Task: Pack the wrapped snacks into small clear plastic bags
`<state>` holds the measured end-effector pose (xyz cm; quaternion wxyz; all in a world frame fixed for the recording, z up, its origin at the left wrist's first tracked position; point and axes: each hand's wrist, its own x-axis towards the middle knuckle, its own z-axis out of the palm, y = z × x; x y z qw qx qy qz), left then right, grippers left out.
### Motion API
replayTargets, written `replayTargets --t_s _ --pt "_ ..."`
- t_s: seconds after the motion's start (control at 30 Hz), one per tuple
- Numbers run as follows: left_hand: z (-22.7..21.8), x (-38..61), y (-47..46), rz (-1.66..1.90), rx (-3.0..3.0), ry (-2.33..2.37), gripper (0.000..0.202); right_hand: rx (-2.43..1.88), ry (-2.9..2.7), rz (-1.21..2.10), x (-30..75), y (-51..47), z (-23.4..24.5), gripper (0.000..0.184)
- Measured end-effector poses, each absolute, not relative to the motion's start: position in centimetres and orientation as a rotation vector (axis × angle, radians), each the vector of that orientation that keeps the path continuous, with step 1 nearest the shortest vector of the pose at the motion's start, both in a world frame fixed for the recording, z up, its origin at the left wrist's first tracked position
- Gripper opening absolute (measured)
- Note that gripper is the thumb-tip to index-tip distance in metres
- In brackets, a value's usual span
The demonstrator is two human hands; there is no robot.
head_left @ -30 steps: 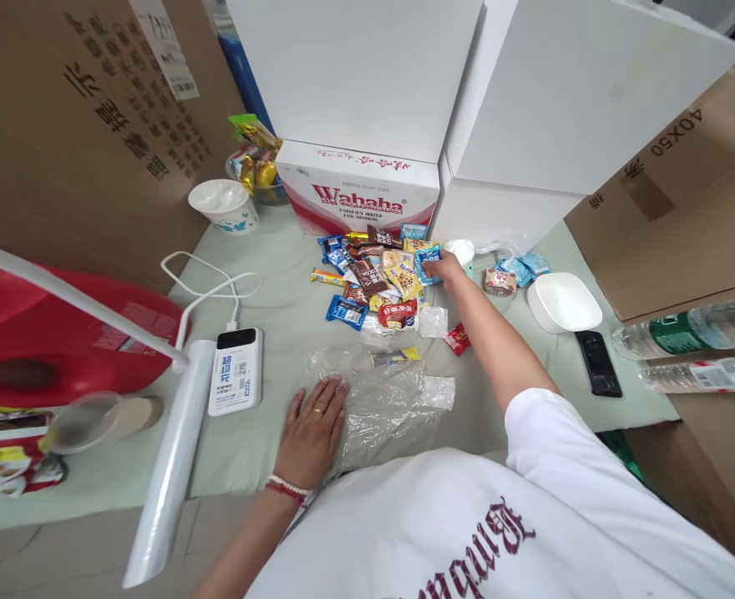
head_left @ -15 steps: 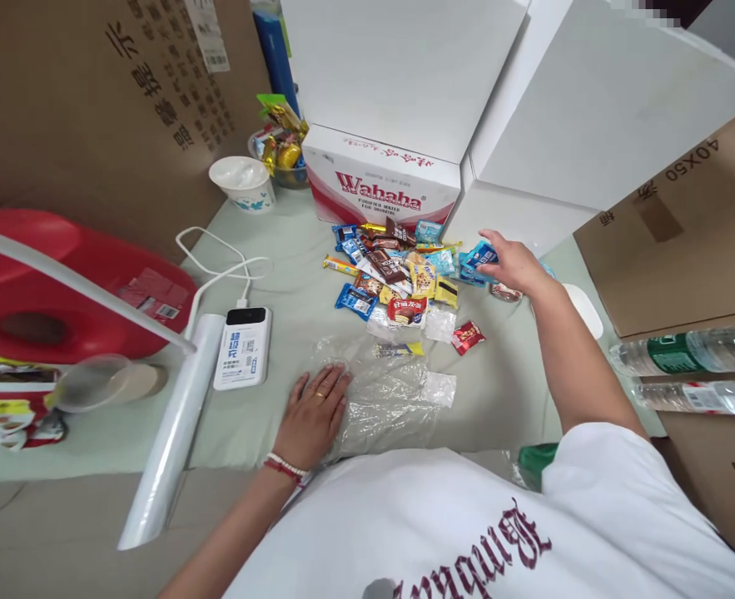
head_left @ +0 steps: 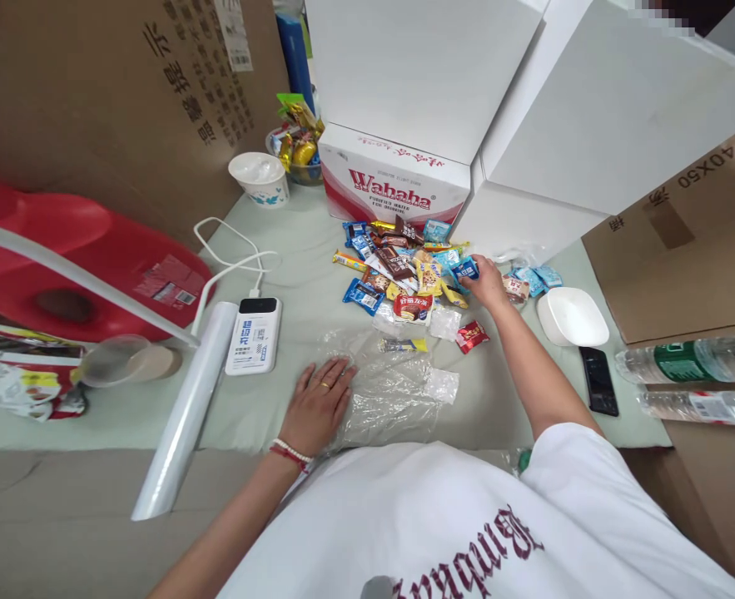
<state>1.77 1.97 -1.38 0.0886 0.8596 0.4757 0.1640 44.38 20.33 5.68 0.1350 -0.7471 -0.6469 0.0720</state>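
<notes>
My left hand [head_left: 320, 403] lies flat, fingers spread, on the left edge of a clear plastic bag [head_left: 385, 408] on the cloth-covered table. My right hand [head_left: 488, 284] reaches to the right side of a snack pile, its thumb and fingers closed on a blue snack packet [head_left: 465, 269]. Its fingertips are partly hidden. The pile holds several wrapped snacks, among them a red-and-white packet [head_left: 413, 309], a brown packet [head_left: 395, 262] and a yellow packet [head_left: 429, 278]. Nearer to me lie a small red packet [head_left: 472, 336] and a yellow-and-grey packet [head_left: 403, 344].
Behind the pile stands a Wahaha carton [head_left: 398, 179]. To the right are more blue packets [head_left: 533, 280], a white bowl [head_left: 570, 320], a phone [head_left: 598, 381] and plastic bottles [head_left: 692, 362]. A power bank [head_left: 254, 335], plastic roll [head_left: 186, 412] and red jug [head_left: 80, 258] are leftward.
My right hand has moved left and closer to the pile with the blue packet. The view has shifted, showing the bowl and phone more fully. My left hand stays on the bag.
</notes>
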Motion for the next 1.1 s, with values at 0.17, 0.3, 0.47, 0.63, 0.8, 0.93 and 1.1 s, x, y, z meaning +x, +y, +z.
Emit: replayTargets --t_s 0.17,0.3,0.47,0.63,0.8,0.93,1.1 --pt "-1.6 1.9 1.9 0.536 2.535 1.433 0.045 -2.176 -1.523 0.323 44.0 18.7 3.1 0.074" --pt "-1.7 2.0 1.9 0.564 2.511 1.47 0.045 -2.045 -1.679 0.332 44.3 17.1 4.1 0.056" --pt "-1.1 2.4 1.7 0.51 2.466 1.475 0.047 -1.865 -1.714 0.239 40.8 12.7 9.5 0.06" --pt "-0.7 2.7 1.4 0.443 2.448 1.493 0.05 -1.45 -2.266 0.9 31.5 6.6 12.4 0.04" --pt "-0.9 1.6 0.7 0.496 2.399 1.545 0.056 -1.161 -2.706 0.962 25.5 5.6 7.6 0.034" --pt "-0.6 -0.2 -0.8 0.633 2.465 1.593 0.056 -1.25 -2.719 0.714 25.5 5.8 4.9 0.044" --pt "-0.1 -2.9 -2.8 0.649 2.625 0.982 0.047 -1.122 -2.504 0.561 28.5 0.9 6.2 0.038"
